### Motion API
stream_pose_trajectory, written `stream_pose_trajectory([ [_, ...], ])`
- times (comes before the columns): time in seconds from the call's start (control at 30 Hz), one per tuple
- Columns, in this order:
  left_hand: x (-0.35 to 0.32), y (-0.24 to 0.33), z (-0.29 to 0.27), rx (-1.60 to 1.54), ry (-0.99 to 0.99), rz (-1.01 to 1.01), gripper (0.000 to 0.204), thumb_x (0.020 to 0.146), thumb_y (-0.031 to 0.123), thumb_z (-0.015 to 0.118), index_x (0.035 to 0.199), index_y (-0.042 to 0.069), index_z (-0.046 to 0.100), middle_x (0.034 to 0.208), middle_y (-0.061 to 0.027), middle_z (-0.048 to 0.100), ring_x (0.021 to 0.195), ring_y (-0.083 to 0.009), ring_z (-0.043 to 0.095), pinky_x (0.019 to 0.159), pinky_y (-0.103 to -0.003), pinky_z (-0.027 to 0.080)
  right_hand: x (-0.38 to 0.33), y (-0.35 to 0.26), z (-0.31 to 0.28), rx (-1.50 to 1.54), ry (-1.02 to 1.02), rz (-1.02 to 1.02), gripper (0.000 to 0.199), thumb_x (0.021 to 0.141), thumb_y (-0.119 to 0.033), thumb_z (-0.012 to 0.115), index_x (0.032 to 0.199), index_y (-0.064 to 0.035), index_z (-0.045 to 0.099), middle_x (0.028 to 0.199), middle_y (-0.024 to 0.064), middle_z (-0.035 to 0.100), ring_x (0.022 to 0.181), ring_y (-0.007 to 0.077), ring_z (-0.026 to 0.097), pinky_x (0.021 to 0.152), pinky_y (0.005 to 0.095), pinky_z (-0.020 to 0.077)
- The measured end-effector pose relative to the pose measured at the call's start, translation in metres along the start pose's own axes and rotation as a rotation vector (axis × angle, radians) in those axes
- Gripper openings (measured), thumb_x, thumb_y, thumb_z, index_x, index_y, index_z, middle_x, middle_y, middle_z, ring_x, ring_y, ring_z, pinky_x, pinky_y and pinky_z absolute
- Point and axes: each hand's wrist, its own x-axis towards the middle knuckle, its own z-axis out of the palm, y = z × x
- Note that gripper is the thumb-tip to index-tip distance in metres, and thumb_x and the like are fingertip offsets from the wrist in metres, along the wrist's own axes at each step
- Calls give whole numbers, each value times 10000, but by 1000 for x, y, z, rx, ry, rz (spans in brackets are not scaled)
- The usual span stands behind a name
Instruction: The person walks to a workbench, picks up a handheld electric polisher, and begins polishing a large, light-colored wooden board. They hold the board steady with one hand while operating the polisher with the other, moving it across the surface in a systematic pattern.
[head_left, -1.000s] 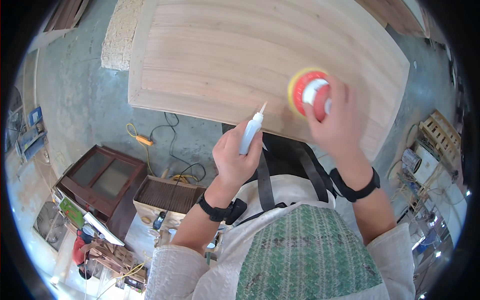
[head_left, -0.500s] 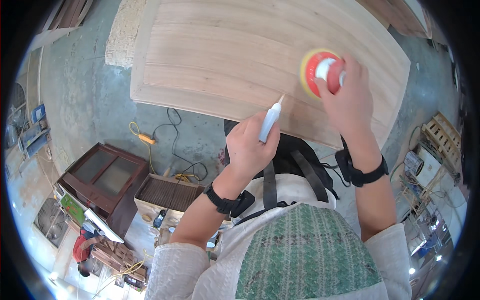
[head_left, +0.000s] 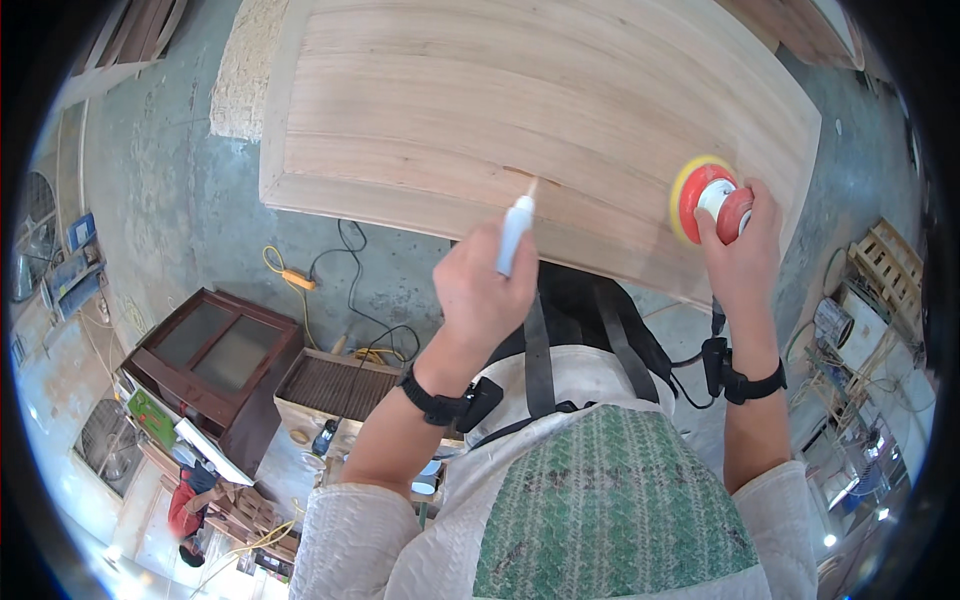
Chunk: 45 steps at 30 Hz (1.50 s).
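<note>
rough grey concrete floor (head_left: 180, 200) is seen all round a large pale wooden panel with long grain bands (head_left: 520, 110), which fills the upper middle of the view and serves as the table. a small white squeeze tube with a thin pointed nozzle (head_left: 515, 232) is gripped in the left hand (head_left: 485, 290), fingers closed round its body, the nozzle tip brought to a short dark split (head_left: 518, 173) near the panel's near edge. a round sander with a yellow pad and red-and-white top (head_left: 712, 198) is clasped from above by the right hand (head_left: 745, 255), resting on the panel towards its right end, well apart from the tube.

too much filler could be squeezed out and smeared past the split if the tube is pressed hard. the sander might be nudged off the near edge, since it sits close to it. a yellow cable with an orange plug (head_left: 295, 278) lies on the floor below, near a dark wooden cabinet with glass panes (head_left: 215, 360). the tube looks slim, smooth and mostly white, its nozzle paler at the tip.
</note>
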Motion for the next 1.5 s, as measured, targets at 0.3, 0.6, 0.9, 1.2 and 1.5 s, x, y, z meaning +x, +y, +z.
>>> stream_pose_trajectory([
  [0.3, 2, -11, -20, 48, 36, -189, 173, 885, 75, 767, 1019, -10, 699, 687, -140, 652, 573, -303, 645, 538, -368, 511, -8, -31, 4, 27, -46, -78, 658, 843, -255, 828, 1387, -58, 515, 1240, 179, 585, 1126, 392, 628, 920, 476, 536],
  [0.6, -11, -25, -51, -101, 151, -74, 276, 885, -7, 766, 1127, -10, 631, 962, -170, 727, 771, -281, 701, 700, -352, 552, 0, -169, 34, 108, -164, -373, 621, 812, -173, 826, 1350, -104, 524, 1184, 165, 581, 962, 401, 681, 740, 484, 585],
  [0.9, 23, -55, -101, 45, 195, -117, 240, 946, 20, 717, 1155, -48, 620, 1055, -141, 642, 898, -233, 612, 855, -354, 514, 32, -248, 59, 153, -137, -480, 610, 843, -186, 816, 1370, -83, 526, 1203, 196, 588, 991, 399, 674, 778, 482, 579],
  [1.2, 93, -119, -141, 308, 277, -195, 328, 988, 124, 682, 1249, -61, 613, 1355, -217, 580, 1246, -368, 560, 1055, -431, 457, 0, -121, 22, 11, -123, -76, 637, 842, -283, 822, 1370, -73, 534, 1238, 198, 570, 1064, 422, 653, 876, 507, 560],
  [1.5, 91, -133, -146, 184, 140, -155, 307, 1006, 140, 654, 1236, -58, 603, 1511, -259, 492, 1363, -375, 503, 1111, -461, 414, 15, -9, 23, 575, 401, 433, 415, 930, -231, 770, 1232, -34, 566, 1217, 156, 633, 1057, 332, 686, 858, 508, 580],
])
